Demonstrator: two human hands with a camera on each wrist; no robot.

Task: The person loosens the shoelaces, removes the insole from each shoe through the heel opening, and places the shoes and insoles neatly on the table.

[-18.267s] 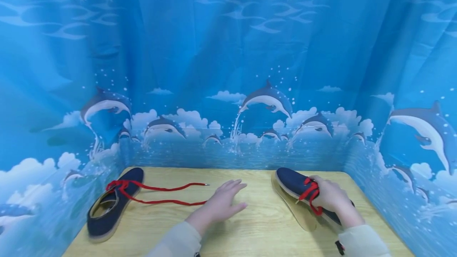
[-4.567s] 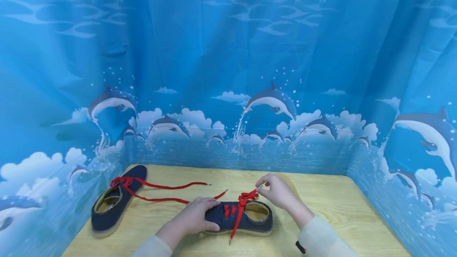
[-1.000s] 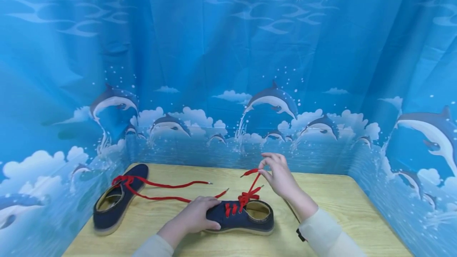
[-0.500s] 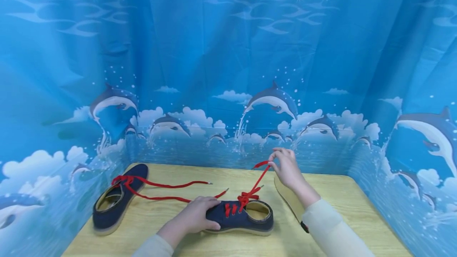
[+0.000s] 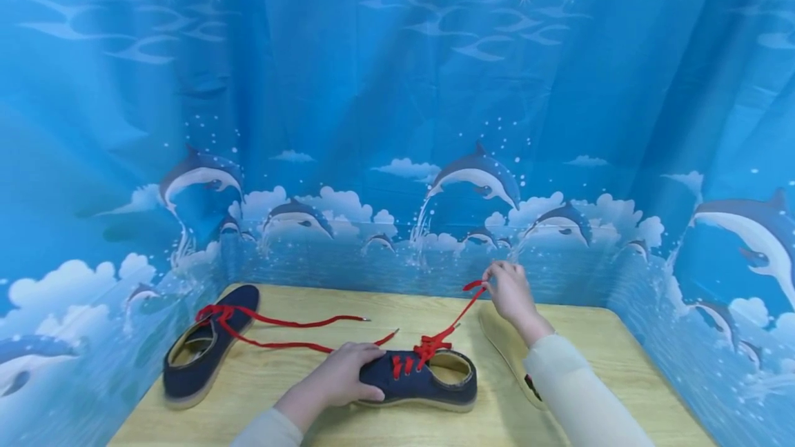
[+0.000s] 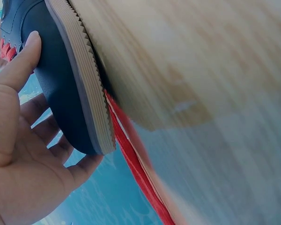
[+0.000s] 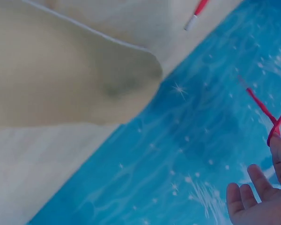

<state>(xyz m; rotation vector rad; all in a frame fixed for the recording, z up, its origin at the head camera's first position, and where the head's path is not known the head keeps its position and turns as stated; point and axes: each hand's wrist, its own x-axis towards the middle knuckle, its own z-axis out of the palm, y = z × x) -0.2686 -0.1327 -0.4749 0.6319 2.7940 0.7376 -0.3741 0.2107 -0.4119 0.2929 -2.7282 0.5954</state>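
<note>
A navy shoe (image 5: 404,388) with a red shoelace (image 5: 467,308) lies sideways at the middle front of the table, its toe to the left. My left hand (image 5: 338,374) grips the toe, thumb on the near side; in the left wrist view, the fingers (image 6: 51,126) curl round the toe's other side. My right hand (image 5: 512,299) is raised to the right of the shoe and pinches the shoelace near one end. The lace stretches taut and slanting from a red tangle at the shoe's opening, and its tip hangs past the fingers.
A second navy shoe (image 5: 201,364) stands at the left, its two long red lace ends (image 5: 292,325) trailing right across the table (image 5: 609,371). A tan insole (image 5: 504,343) lies beneath my right forearm. A blue dolphin curtain (image 5: 397,123) encloses the back and sides.
Earlier my right hand gripped this shoe at the right; it now lies mid-table under my left hand. Over the last second, my right hand has drawn the lace rightward. My left hand stays put.
</note>
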